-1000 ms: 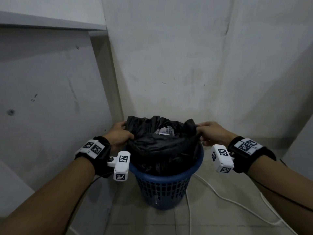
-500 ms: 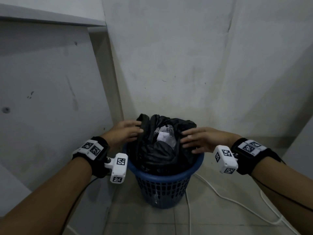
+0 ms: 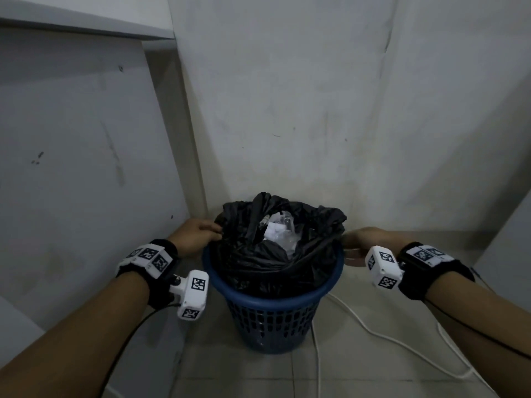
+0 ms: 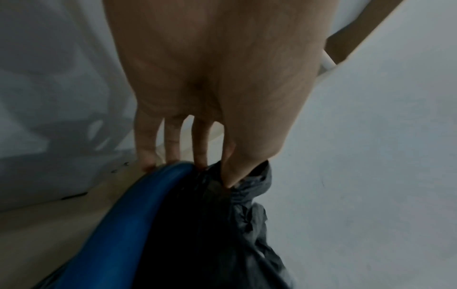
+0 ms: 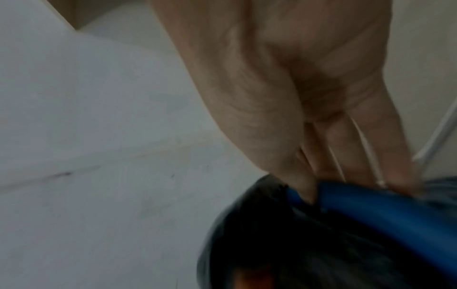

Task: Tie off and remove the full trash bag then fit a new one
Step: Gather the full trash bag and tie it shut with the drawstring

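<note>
A blue slotted basket [image 3: 273, 320] stands on the floor in a corner, lined with a full black trash bag [image 3: 258, 262]. White crumpled trash [image 3: 275, 228] shows in its loose, untied mouth. My left hand [image 3: 214, 229] is at the bag's left edge. In the left wrist view the hand [image 4: 227, 176] pinches a gathered fold of the bag [image 4: 222, 234] between thumb and forefinger, the other fingers reaching down outside the blue rim [image 4: 138, 205]. My right hand [image 3: 349, 242] is at the bag's right edge. The blurred right wrist view has its thumb [image 5: 306, 187] at the rim [image 5: 383, 211] against the bag [image 5: 259, 234], fingers outside.
A grey panel [image 3: 71, 168] stands close on the left and a white wall [image 3: 316, 110] just behind the basket. A white cable [image 3: 373, 331] trails over the tiled floor to the right of the basket. Another pale panel edges in at far right.
Half a second ago both hands lay with straight fingers against the top of the bag. They have moved outward and down to the bag's left and right edges and taken hold there.
</note>
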